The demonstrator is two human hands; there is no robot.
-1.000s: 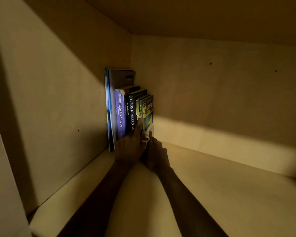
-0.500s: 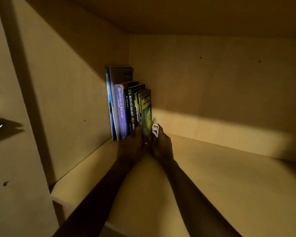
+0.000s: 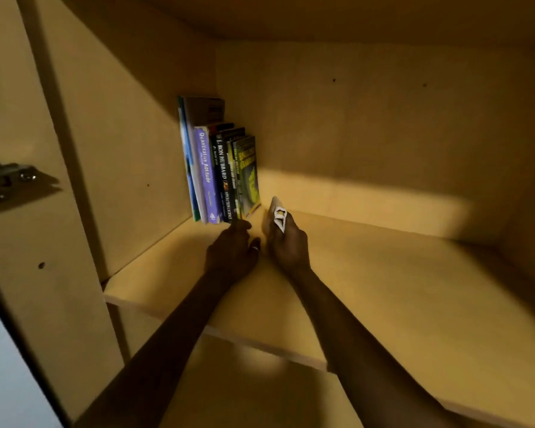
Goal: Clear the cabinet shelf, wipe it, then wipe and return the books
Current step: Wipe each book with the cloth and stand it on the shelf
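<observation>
Several books stand upright in the back left corner of the wooden cabinet shelf, against the left wall. The green book is the rightmost. My left hand hovers just in front of the books' lower edges with loosely curled fingers, holding nothing. Beside it, my right hand grips a folded white cloth, a short way right of the green book and apart from it.
A metal door hinge juts from the left side panel. The shelf's front edge runs across below my forearms, with a lower shelf beneath. Back wall and ceiling enclose the compartment.
Both hands have drawn back from the books toward me. The right hand with the cloth has left the green book's cover, and the left fingers no longer press the spines.
</observation>
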